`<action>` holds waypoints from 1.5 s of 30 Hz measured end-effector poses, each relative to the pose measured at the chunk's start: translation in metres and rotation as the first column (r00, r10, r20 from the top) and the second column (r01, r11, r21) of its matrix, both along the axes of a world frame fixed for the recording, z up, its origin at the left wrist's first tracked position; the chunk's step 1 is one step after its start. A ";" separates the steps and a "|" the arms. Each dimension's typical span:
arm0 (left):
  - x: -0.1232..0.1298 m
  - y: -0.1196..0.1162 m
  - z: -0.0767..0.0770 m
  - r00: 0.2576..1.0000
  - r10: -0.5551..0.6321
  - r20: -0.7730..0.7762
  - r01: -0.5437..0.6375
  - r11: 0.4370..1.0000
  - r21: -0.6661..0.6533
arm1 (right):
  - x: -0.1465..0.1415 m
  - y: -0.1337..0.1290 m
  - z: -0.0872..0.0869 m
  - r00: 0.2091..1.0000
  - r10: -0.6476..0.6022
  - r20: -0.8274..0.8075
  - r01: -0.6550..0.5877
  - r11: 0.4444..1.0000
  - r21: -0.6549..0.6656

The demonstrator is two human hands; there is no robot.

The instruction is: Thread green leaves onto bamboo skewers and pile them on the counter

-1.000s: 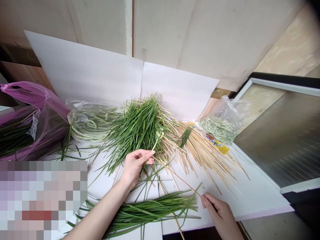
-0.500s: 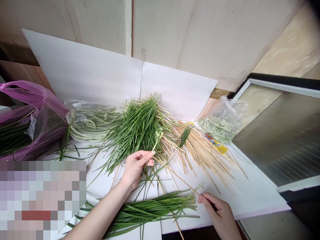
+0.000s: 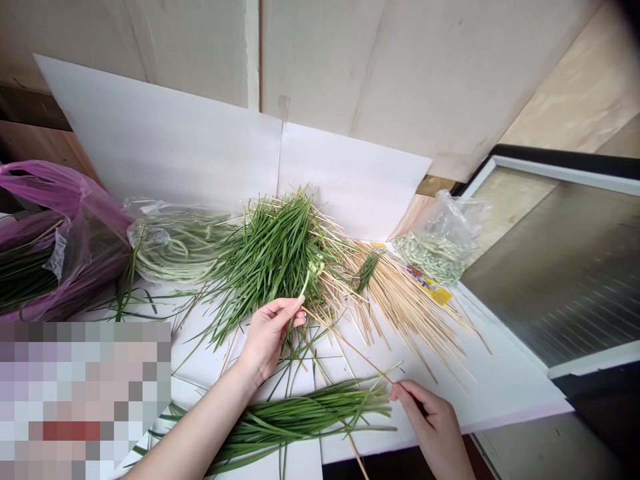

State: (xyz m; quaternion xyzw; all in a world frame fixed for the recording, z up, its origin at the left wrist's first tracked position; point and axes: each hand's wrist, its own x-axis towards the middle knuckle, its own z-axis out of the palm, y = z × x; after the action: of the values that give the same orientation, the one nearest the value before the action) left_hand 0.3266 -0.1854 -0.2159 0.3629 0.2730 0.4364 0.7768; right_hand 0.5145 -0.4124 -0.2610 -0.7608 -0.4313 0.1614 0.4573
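My left hand is closed in a pinch on a pale green bean-like strand, whose coiled upper end lies against a heap of cut green chives. From those same fingertips a thin bamboo skewer slants down to my right hand. The right thumb and forefinger pinch its lower end. Whether the strand is joined to the skewer is hidden by the left fingers. Below the hands lies a bundle of long chives, partly behind my left forearm.
Many bamboo skewers fan out right of the heap. Clear bags hold long pale green strands at left and small pale green pieces at right. A purple bag stands far left. A glazed frame borders the right side.
Both hands have shifted slightly left in the picture, as has the whole scene. Their grips look the same.
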 end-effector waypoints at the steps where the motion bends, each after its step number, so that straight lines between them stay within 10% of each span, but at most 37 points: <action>1: 0.001 -0.001 -0.001 1.000 0.009 -0.001 -0.009 1.000 0.017 | -0.001 0.001 0.000 1.000 0.001 -0.002 -0.001 1.000 0.005; 25: 0.016 -0.056 -0.023 0.808 -0.352 -0.472 0.528 0.788 0.317 | -0.069 0.029 -0.004 0.993 0.010 -0.121 0.015 0.980 0.198; 30: 0.001 -0.037 -0.003 0.756 -0.390 -0.525 0.636 0.624 0.453 | -0.059 0.025 -0.007 0.991 0.005 -0.136 0.018 0.986 0.166; 37: 0.001 -0.015 -0.010 0.645 0.332 -0.689 0.574 0.385 0.723 | -0.031 0.014 -0.004 0.974 -0.162 -0.160 0.182 0.976 0.120; 40: 0.006 -0.018 -0.018 0.559 0.430 -0.709 0.667 0.276 0.692 | -0.023 0.011 -0.004 0.962 -0.199 -0.188 0.216 0.973 0.077; 45: 0.005 -0.015 -0.016 0.654 0.341 -0.675 0.557 0.387 0.735 | -0.017 0.008 -0.006 0.960 -0.190 -0.204 0.201 0.979 0.035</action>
State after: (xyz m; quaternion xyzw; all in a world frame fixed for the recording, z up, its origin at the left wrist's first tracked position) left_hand 0.3317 -0.2000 -0.2316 0.8883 0.2493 0.2598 0.2850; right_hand 0.4978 -0.4043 -0.2666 -0.7668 -0.3100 0.1790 0.5329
